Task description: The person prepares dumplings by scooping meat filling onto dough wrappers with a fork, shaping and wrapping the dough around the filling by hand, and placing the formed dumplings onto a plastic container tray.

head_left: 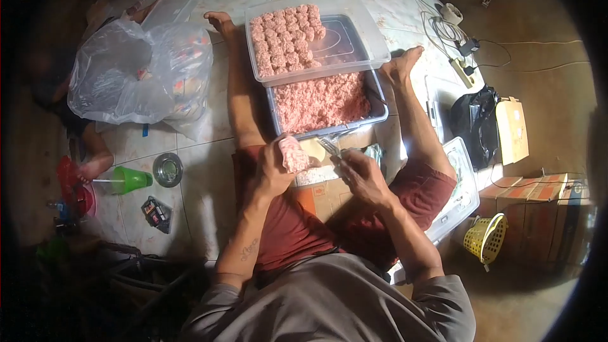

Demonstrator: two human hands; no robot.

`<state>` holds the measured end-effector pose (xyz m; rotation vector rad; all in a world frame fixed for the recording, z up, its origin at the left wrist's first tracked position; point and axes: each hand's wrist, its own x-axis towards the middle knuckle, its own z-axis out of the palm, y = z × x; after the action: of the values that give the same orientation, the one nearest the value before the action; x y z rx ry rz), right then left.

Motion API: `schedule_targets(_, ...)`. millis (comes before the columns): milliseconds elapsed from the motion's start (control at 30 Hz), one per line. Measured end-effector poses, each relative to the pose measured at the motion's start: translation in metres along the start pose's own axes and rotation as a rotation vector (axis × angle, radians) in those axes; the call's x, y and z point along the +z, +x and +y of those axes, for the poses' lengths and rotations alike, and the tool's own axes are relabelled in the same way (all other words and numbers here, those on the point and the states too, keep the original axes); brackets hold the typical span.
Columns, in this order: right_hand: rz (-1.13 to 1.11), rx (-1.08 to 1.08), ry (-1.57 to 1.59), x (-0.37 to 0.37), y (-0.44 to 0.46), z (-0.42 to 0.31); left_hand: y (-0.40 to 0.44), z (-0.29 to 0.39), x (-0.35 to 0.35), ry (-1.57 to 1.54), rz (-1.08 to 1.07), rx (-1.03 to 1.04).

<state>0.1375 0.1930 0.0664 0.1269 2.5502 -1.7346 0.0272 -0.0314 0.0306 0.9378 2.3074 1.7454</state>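
Observation:
My left hand point(277, 168) is closed round a lump of pink minced mixture point(292, 154). Close by on the right, my right hand point(364, 176) grips a metal fork point(329, 147), its tines pointing toward the lump. Between the hands lies a pale round item point(313, 150), partly hidden. Beyond them, a blue-rimmed tub point(386, 109) holds loose pink mixture point(320, 102). A clear plastic tray point(380, 58) rests over the tub's far part, with rows of pink balls point(285, 38) on its left side.
At left are plastic bags point(136, 76), a metal bowl point(168, 170), a green cup point(134, 180) and another person's foot point(96, 166). To the right lie a black bag point(474, 123), cables with a power strip point(463, 73), a clear lid point(459, 183) and a yellow basket point(485, 239).

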Motion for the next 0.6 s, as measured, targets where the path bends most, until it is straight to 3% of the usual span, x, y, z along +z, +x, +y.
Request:
schedule_targets(33,-0.033,0.199,0.271,0.004,-0.006,0.001,0.007,0.006,-0.001,0.213,0.09,0.318)
schedule_targets(67,-0.034,0.202,0.276,0.01,-0.011,0.007,0.004,0.008,0.006,0.215,0.086,0.314)
schedule_targets(133,-0.173,0.301,0.58,0.023,-0.018,0.02,0.001,0.017,0.021,-0.401,0.302,-0.053)
schedule_targets(167,-0.119,0.162,0.521,0.036,-0.017,0.02,0.002,0.021,0.019,-0.069,0.153,0.051)
schedule_targets(200,-0.112,0.164,0.522,0.04,-0.016,0.015,0.002,0.023,0.023,-0.034,0.012,0.043)
schedule_targets(267,0.052,-0.153,-0.013,0.036,-0.006,0.0,0.0,0.019,0.032,0.107,0.095,-0.014)
schedule_targets(300,0.054,-0.085,-0.147,0.028,-0.003,-0.003,0.003,0.019,0.032,0.075,0.167,-0.087)
schedule_targets(333,0.096,-0.165,-0.122,0.022,-0.002,0.002,0.006,0.018,0.031,0.043,0.242,-0.163)
schedule_targets(400,0.159,-0.068,0.092,0.021,-0.004,0.021,0.007,0.018,0.017,-0.062,0.306,-0.121)
schedule_targets(433,0.122,0.095,0.245,0.018,-0.007,0.026,0.008,0.02,0.012,-0.053,0.271,-0.123)
schedule_targets(500,0.055,0.165,0.34,0.015,-0.015,0.03,0.008,0.024,-0.002,-0.041,0.241,-0.133)
schedule_targets(567,-0.074,0.317,0.579,0.016,-0.024,0.027,0.008,0.024,-0.017,-0.157,-0.045,-0.023)
schedule_targets(600,-0.074,0.318,0.582,0.02,-0.027,0.026,0.008,0.024,-0.015,-0.156,-0.047,-0.025)
